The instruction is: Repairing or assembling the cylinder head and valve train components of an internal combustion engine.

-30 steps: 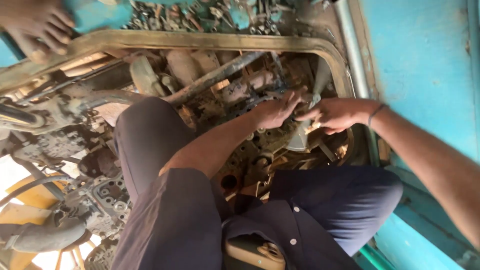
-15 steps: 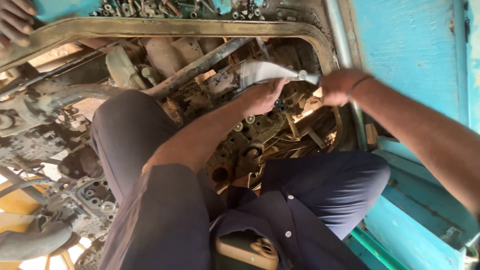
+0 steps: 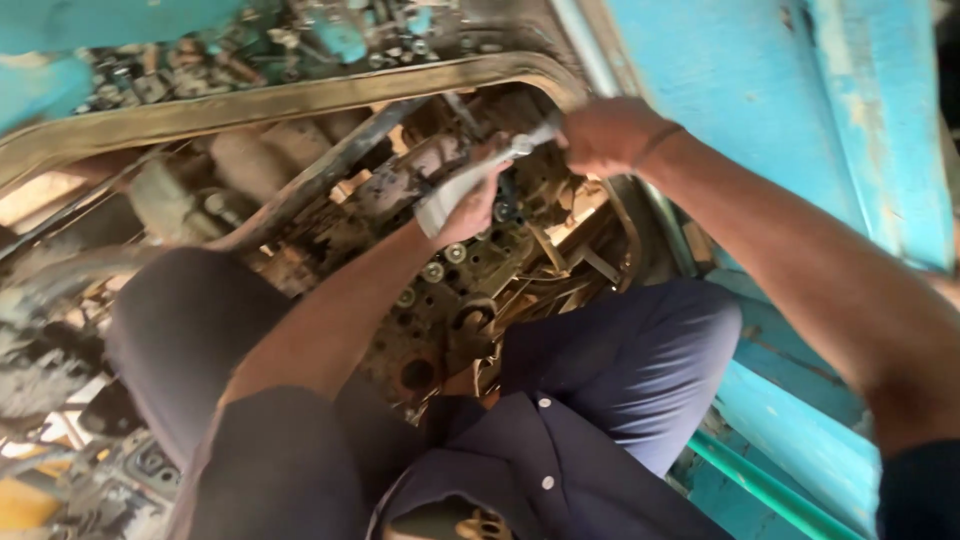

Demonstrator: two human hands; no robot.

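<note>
Pale grey, crumpled tube with a small white cap end (image 3: 470,185) sits above the greasy, bolt-studded engine block (image 3: 450,300), held between both hands. Left hand (image 3: 475,205) is wrapped around the tube's lower body, fingers curled closed on it. Right hand (image 3: 605,135) is closed in a pinch at the cap end. Curved rusty metal frame edge (image 3: 300,95) runs just above. Turquoise painted panel (image 3: 800,110) stands right of the right forearm.

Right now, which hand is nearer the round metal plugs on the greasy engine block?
Left. The left hand, gripping a grey tube, sits just above the round plugs on the block. The right hand is further up and right, at the tube's cap end.
</note>
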